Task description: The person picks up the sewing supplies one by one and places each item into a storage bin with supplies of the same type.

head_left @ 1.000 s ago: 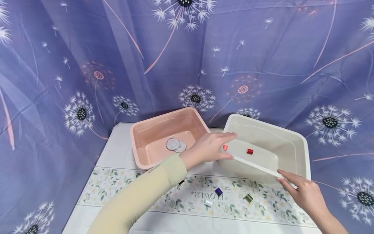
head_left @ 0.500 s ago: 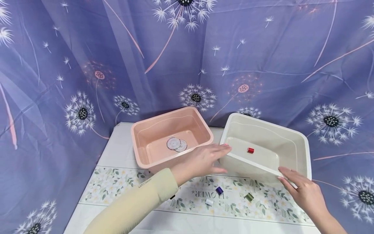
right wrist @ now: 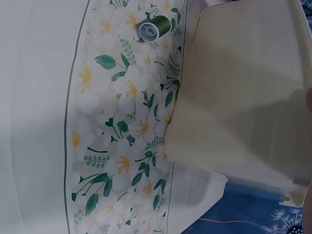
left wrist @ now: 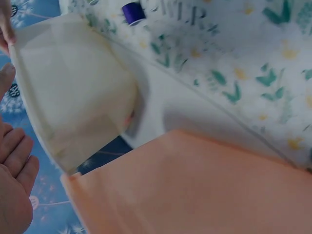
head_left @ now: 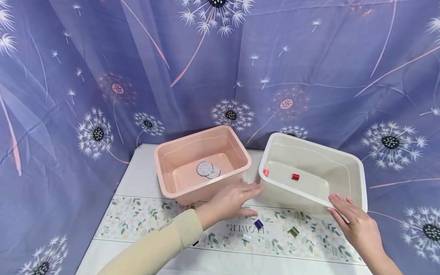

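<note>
My left hand (head_left: 235, 200), fingers extended and holding nothing, hovers in front of the gap between the pink bin (head_left: 201, 188) and the cream bin (head_left: 295, 194). My right hand (head_left: 357, 223) rests at the cream bin's front rim, its straight fingers over the edge and thumb outside. Inside that bin lie a coral thread spool (head_left: 266, 172) and a red thread spool (head_left: 295, 177). On the table are a purple spool (head_left: 259, 224), a white spool (head_left: 246, 237) and a green spool (head_left: 293, 232). A dark object (head_left: 195, 243) is mostly hidden by the left sleeve.
Two round pin wheels, one a clear disc (head_left: 204, 168) overlapping another disc (head_left: 214, 171), lie in the pink bin. A floral-banded cloth (head_left: 137, 214) covers the table. Behind the bins hangs a blue dandelion-print curtain (head_left: 185, 99).
My left hand has let go of the coral spool, now in the cream bin, and drawn back left and toward me. My right hand's fingers have lifted slightly at the rim.
</note>
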The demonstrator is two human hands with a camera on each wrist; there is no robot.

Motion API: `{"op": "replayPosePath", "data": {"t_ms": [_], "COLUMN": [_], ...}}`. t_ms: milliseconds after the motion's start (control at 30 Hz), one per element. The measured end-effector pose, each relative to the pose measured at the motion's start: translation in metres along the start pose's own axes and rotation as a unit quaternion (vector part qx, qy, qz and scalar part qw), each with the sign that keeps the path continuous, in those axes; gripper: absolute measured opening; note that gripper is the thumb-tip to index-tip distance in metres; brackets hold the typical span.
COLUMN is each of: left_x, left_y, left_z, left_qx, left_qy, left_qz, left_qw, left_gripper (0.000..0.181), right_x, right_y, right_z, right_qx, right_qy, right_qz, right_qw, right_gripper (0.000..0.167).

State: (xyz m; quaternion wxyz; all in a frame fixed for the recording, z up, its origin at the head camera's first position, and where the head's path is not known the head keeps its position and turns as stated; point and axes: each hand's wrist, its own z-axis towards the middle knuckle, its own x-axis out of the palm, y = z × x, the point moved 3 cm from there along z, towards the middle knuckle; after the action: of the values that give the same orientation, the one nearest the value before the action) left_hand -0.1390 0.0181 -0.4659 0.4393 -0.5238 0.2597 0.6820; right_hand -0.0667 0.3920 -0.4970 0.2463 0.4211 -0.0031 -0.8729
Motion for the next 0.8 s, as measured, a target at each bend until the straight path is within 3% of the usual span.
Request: {"op": "replayPosePath", "data": {"t_ms": [267, 633, 800], "left_x": [0.025, 0.060, 0.073], "left_y": [-0.004, -0.016, -0.017], "left_z": [-0.019, -0.039, -0.046], "left_qx": [-0.002, -0.012, -0.015], "left_qy": [0.012, 0.079, 0.088], "left_qz": [-0.011, -0.009, -0.017], "left_qw": [0.9999, 0.9968, 0.9959], "left_gripper": [0.082, 0.076, 0.075], "right_x": [0.001, 0.004, 0.006], "right_y": [-0.001, -0.002, -0.002], "right_z": [-0.004, -0.005, -0.005], "right_qx": [-0.002, 0.003, 0.003], "right_qy": [-0.018, -0.029, -0.033], "right_qz": [0.003, -0.003, -0.003], "right_qw": [0.9998, 0.9996, 0.9994], "right_gripper": [0.065, 0.063, 0.063]}}
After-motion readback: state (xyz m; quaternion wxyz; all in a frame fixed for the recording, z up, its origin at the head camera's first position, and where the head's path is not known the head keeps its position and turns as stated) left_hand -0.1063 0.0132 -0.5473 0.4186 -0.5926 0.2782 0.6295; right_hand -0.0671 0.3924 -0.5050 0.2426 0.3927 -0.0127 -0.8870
